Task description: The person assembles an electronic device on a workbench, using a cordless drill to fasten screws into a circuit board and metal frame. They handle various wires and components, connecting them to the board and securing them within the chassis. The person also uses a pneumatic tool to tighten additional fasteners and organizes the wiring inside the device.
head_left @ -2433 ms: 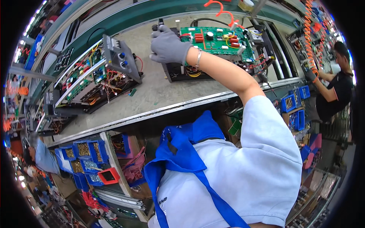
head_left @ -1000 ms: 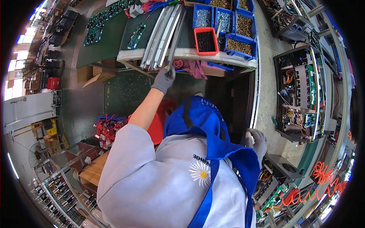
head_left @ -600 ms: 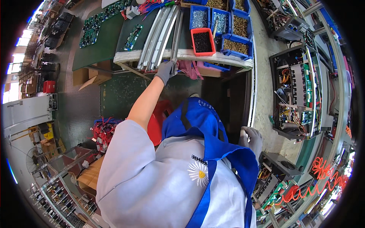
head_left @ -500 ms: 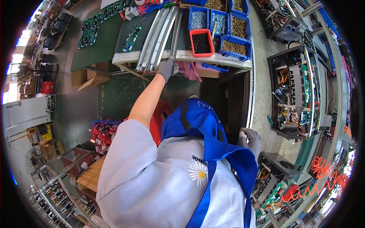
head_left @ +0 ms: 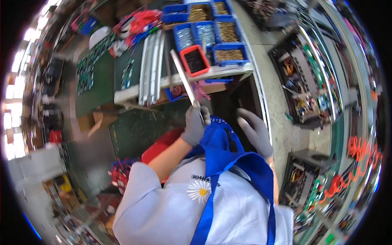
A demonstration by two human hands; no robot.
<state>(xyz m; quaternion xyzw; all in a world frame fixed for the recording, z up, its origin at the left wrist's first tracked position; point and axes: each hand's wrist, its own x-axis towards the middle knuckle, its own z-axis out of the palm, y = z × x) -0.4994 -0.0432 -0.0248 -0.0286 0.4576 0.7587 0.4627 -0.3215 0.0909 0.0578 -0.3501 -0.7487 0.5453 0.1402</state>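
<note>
In front of my chest, my left hand [head_left: 195, 123], in a grey glove, is closed around the lower end of a long, narrow metal strip [head_left: 183, 75]. The strip points up and away, tilted left, its far end near a red bin [head_left: 194, 60] of small black parts. To the right, my gloved right hand [head_left: 255, 131] holds nothing, its fingers loosely stretched out and apart from the strip. On the bench, several more silvery metal strips [head_left: 150, 67] lie side by side, left of the bin.
Blue bins [head_left: 231, 54] of screws and small metal parts stand behind and right of the red bin. A green circuit board [head_left: 127, 73] lies at the bench's left. Opened electronic units [head_left: 304, 77] stand on the right, near a coiled orange hose [head_left: 347, 175].
My left hand has drawn one metal strip off the bench and brought it back toward my body. My right hand has come up and forward. The whole view has shifted.
</note>
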